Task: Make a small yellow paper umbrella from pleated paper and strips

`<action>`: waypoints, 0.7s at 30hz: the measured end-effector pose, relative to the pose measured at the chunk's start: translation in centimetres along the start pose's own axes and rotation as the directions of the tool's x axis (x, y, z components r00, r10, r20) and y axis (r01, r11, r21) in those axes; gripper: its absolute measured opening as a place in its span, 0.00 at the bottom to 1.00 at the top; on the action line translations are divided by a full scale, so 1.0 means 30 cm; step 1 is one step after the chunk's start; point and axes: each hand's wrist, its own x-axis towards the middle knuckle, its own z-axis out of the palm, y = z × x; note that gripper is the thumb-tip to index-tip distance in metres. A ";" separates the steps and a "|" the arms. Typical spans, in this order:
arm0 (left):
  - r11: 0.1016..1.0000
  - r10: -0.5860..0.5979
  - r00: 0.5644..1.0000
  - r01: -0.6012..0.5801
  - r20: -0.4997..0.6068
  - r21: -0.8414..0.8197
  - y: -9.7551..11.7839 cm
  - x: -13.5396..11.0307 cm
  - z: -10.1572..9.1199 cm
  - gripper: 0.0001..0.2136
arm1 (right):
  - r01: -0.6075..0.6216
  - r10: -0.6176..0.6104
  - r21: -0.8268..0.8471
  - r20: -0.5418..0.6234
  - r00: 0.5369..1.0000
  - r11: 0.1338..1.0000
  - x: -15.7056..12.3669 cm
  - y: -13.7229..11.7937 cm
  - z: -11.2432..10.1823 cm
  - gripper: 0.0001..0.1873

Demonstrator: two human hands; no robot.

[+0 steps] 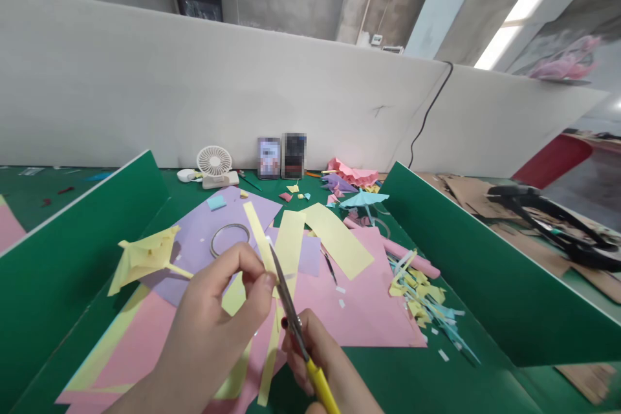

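Note:
My left hand [213, 317] pinches a narrow pale yellow paper strip [256, 226] between thumb and fingers, and the strip's top end sticks up above them. Scissors [286, 294] with yellow handles are held in my right hand [315, 349]. Their blades point up and away, close beside the strip; whether they touch it I cannot tell. Another thin yellow strip hangs or lies below my left fingers. Beneath both hands are wider yellow paper pieces [339, 242], a pink sheet [359, 317] and a purple sheet [194, 239].
A yellow paper umbrella [145, 255] lies left, a blue one [363, 199] at back right. Tape roll [212, 242], small fan [214, 165] and two propped phones [269, 158] stand or lie farther back. Paper scraps [422, 294] are heaped right. Green dividers [475, 284] flank both sides.

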 end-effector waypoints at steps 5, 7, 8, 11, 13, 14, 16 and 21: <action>1.000 -0.005 1.000 0.005 -0.011 0.002 0.005 0.002 0.001 0.09 | 0.013 -0.012 0.024 -0.035 0.999 1.000 -0.009 0.004 0.001 0.33; 1.000 -0.013 1.000 0.013 -0.010 0.007 0.004 0.002 0.003 0.09 | 0.016 -0.015 0.030 -0.035 0.999 0.999 -0.009 0.008 0.002 0.31; 1.000 -0.016 1.000 0.016 -0.005 0.009 0.004 0.002 0.003 0.09 | 0.011 -0.010 0.032 -0.025 1.000 0.999 -0.007 0.010 0.002 0.30; 1.000 -0.019 1.000 0.019 0.000 0.010 0.003 0.002 0.001 0.09 | 0.017 -0.017 0.033 -0.002 1.000 0.999 -0.001 0.016 0.003 0.29; 1.000 -0.017 1.000 0.017 -0.004 0.009 0.003 0.002 -0.001 0.09 | 0.038 -0.037 0.040 -0.022 0.999 0.998 0.001 0.019 0.006 0.29; 1.000 -0.016 1.000 0.016 -0.007 0.007 0.003 0.003 -0.002 0.09 | 0.043 -0.042 0.046 -0.033 0.999 0.998 0.001 0.019 0.008 0.28; 1.000 -0.014 1.000 0.014 -0.008 0.006 0.003 0.004 -0.003 0.09 | 0.045 -0.043 0.049 -0.040 0.998 0.998 0.002 0.013 0.012 0.27; 1.000 -0.012 1.000 0.012 -0.002 0.008 0.003 0.004 -0.004 0.10 | 0.045 -0.046 -0.020 -0.020 0.999 0.999 0.014 -0.014 0.019 0.27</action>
